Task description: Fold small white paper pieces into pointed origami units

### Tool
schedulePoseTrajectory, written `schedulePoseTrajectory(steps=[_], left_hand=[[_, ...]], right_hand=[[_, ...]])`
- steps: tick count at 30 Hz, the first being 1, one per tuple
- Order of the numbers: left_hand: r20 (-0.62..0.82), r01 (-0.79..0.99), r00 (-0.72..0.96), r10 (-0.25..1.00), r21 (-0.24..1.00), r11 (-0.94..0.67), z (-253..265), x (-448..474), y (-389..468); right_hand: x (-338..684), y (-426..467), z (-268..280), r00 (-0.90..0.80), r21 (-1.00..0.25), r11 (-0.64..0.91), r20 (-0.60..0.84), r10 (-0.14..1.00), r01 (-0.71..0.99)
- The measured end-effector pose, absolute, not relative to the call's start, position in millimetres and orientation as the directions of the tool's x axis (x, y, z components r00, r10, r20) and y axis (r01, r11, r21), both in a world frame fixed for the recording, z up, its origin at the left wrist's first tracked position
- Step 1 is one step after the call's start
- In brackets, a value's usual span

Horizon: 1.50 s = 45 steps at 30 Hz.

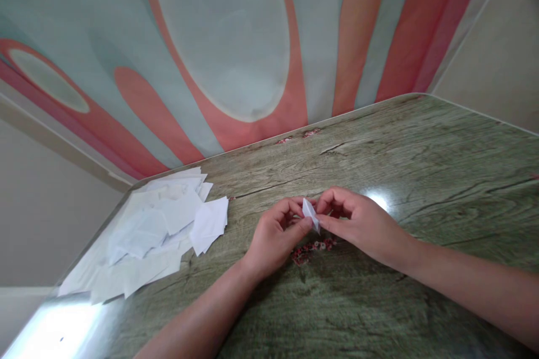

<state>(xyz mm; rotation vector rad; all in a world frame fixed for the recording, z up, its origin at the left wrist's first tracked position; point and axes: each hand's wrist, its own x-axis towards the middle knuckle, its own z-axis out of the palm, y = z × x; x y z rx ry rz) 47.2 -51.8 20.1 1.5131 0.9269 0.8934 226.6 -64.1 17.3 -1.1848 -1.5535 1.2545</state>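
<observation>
Between my two hands is a small folded piece of white paper (310, 215), held a little above the table and tilted. My left hand (275, 233) pinches its left side, with the thumb in front and the fingers behind. From the other side, my right hand (360, 223) closes thumb and fingertips on the paper's right edge. The fingers hide part of the paper, so its full shape cannot be made out.
A loose, spread-out pile of white paper sheets (147, 224) lies on the left of the wood-grain table (421, 168). A smaller stack of paper squares (209, 224) sits at the pile's right side. Behind the table's far edge hangs a red and grey patterned covering (227, 39).
</observation>
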Motion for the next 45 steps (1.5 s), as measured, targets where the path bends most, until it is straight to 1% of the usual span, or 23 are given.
schedulePoseTrajectory(steps=[2, 5, 14, 16, 21, 23, 27, 30, 33, 34, 36, 39, 41, 43, 45], left_hand=[[0.072, 0.088, 0.411, 0.909, 0.989, -0.118, 19.4, 47.7, -52.6], [0.072, 0.145, 0.373, 0.925, 0.980, -0.135, 19.3, 47.5, -53.1], [0.070, 0.207, 0.282, 0.957, 0.969, -0.132, 23.7, 50.5, -53.6], [0.070, 0.219, 0.254, 0.965, 0.967, -0.128, 23.5, 50.7, -52.8], [0.103, 0.239, 0.206, 0.973, 0.959, -0.152, 19.2, 50.8, -51.2], [0.138, 0.273, 0.206, 0.969, 0.943, -0.193, 16.8, 50.9, -51.9], [0.262, 0.347, 0.239, 0.935, 0.876, -0.334, 14.8, 50.6, -55.4], [0.340, 0.382, 0.268, 0.901, 0.821, -0.424, 15.8, 50.2, -57.8], [0.369, 0.386, 0.285, 0.885, 0.801, -0.458, 17.6, 50.7, -59.1], [0.351, 0.379, 0.300, 0.887, 0.810, -0.448, 18.3, 50.9, -59.1], [0.263, 0.359, 0.331, 0.907, 0.853, -0.378, 19.8, 50.6, -58.3], [0.068, 0.326, 0.364, 0.929, 0.925, -0.195, 22.0, 47.9, -55.0], [-0.024, 0.297, 0.392, 0.920, 0.949, -0.101, 23.2, 45.2, -52.2], [-0.057, 0.271, 0.414, 0.908, 0.961, -0.063, 23.9, 42.9, -50.2], [-0.052, 0.255, 0.420, 0.906, 0.965, -0.063, 24.1, 41.9, -49.6]], right_hand=[[226.0, -64.7, 18.2, -0.259, -0.977, 0.082, 0.028, 0.965, 0.199], [226.1, -65.4, 18.5, -0.269, -0.972, 0.085, 0.023, 0.963, 0.221], [226.2, -65.2, 16.5, -0.247, -0.974, 0.105, 0.053, 0.968, 0.200], [226.7, -65.0, 16.4, -0.248, -0.969, 0.112, 0.055, 0.967, 0.220], [228.0, -64.8, 15.5, -0.174, -0.945, 0.134, 0.084, 0.981, 0.299], [228.2, -64.7, 15.9, -0.178, -0.943, 0.134, 0.081, 0.981, 0.306], [227.4, -64.8, 18.6, -0.182, -0.945, 0.128, 0.075, 0.981, 0.301], [226.3, -65.8, 19.2, -0.214, -0.962, 0.102, 0.047, 0.976, 0.253], [225.9, -67.3, 17.4, -0.236, -0.971, 0.081, 0.026, 0.971, 0.224], [226.1, -67.7, 16.7, -0.235, -0.971, 0.081, 0.026, 0.972, 0.225], [226.9, -67.9, 16.2, -0.244, -0.970, 0.090, 0.033, 0.969, 0.227], [228.2, -66.5, 17.6, -0.276, -0.968, 0.109, 0.044, 0.960, 0.224], [228.6, -65.4, 19.0, -0.291, -0.968, 0.122, 0.054, 0.955, 0.219], [228.7, -64.9, 19.6, -0.305, -0.973, 0.118, 0.053, 0.951, 0.197], [228.7, -64.9, 19.0, -0.324, -0.980, 0.096, 0.035, 0.946, 0.175]])
